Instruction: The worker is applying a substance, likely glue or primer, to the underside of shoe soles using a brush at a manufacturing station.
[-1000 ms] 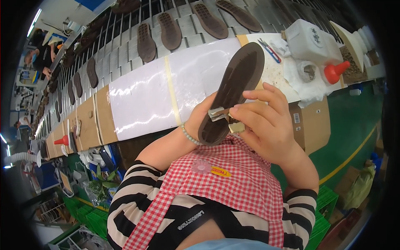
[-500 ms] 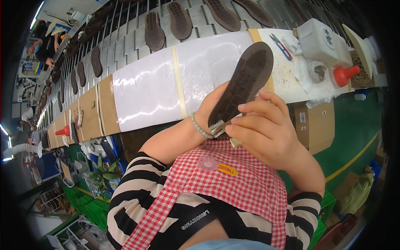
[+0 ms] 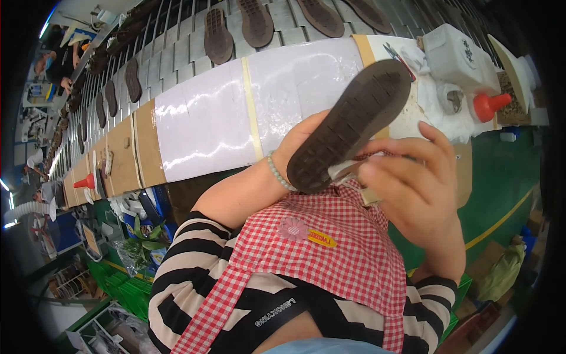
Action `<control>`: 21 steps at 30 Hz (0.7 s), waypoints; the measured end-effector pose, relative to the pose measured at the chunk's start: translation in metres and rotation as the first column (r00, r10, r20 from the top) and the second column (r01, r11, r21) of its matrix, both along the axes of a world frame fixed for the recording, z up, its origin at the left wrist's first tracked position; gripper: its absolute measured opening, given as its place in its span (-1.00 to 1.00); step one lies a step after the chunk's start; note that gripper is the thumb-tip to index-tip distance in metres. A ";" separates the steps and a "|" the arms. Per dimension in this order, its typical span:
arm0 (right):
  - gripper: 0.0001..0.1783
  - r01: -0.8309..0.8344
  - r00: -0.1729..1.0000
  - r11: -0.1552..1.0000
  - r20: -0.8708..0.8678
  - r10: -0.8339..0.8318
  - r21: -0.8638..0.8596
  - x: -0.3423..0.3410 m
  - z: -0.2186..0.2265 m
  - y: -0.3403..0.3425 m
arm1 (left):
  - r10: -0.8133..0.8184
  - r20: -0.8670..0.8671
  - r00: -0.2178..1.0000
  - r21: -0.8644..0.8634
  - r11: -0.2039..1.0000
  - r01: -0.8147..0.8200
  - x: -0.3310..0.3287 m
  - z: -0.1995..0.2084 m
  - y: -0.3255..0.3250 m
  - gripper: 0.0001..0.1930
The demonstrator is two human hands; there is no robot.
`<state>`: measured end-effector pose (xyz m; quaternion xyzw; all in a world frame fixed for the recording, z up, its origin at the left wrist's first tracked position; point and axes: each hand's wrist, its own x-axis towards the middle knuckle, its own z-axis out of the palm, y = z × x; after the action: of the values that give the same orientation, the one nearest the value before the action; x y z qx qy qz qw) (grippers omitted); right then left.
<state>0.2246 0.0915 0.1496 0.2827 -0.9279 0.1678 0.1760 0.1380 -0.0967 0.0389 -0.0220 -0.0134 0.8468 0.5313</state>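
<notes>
A dark brown shoe sole (image 3: 352, 124) with a tread of square blocks is tilted up in front of my chest. My left hand (image 3: 299, 137) is wrapped round it from behind, and most of its fingers are hidden by the sole. My right hand (image 3: 420, 187) is at the sole's lower right, its fingers bent round a small flat brush-like tool (image 3: 369, 196) with a pale handle end. A whitish tip (image 3: 342, 170) of this tool lies by the sole's heel edge. The index finger is raised off it.
A plastic-covered white board (image 3: 206, 127) lies ahead. Beyond it, several soles (image 3: 255, 22) rest on a metal slat conveyor (image 3: 183, 50). To the right are snips (image 3: 394, 53), a white jug (image 3: 454, 56) and a red-capped bottle (image 3: 490, 106). Another person (image 3: 66, 65) stands far left.
The sole has swung to the right at its top, showing more of its tread. My right hand has moved right with the tool, its index finger lifting away.
</notes>
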 end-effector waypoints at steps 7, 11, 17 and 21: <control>-0.45 0.257 0.948 0.824 0.299 -0.111 -0.506 0.018 -0.031 -0.013 | 0.098 0.039 0.994 -0.042 0.994 -0.097 -0.004 0.008 0.007 -0.47; -0.46 0.268 0.930 0.793 0.361 -0.066 -0.546 0.020 -0.043 -0.014 | 0.110 0.055 0.992 -0.066 0.992 -0.106 -0.005 0.012 0.008 -0.46; -0.47 0.250 0.952 0.847 0.276 -0.129 -0.469 0.015 -0.041 -0.012 | 0.121 0.010 0.993 -0.054 0.991 -0.121 -0.002 0.010 0.009 -0.44; -0.48 0.226 0.959 0.852 0.263 -0.109 -0.473 0.014 -0.038 -0.013 | 0.100 0.074 0.992 -0.056 0.994 -0.096 -0.002 0.011 0.008 -0.43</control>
<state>0.2383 0.0780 0.1111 0.1242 -0.8881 0.4164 0.1501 0.1364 -0.0886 0.0499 -0.0675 -0.0126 0.8705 0.4874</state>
